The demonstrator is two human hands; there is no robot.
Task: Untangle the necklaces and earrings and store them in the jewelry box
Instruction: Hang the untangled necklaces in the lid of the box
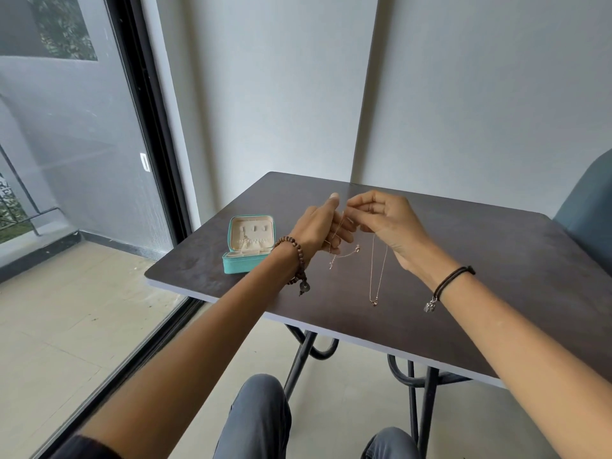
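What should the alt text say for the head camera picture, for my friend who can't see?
A person's left hand and right hand pinch thin rose-gold chain necklaces above a dark brown table, pendants dangling. A small teal jewelry box with a cream lining sits open on the table, left of the hands.

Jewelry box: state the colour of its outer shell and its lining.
Jewelry box: teal shell, cream lining; clearest in the head view.

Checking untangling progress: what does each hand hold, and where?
Right hand pinches the long necklace at its top; left hand pinches a shorter chain near its upper part.
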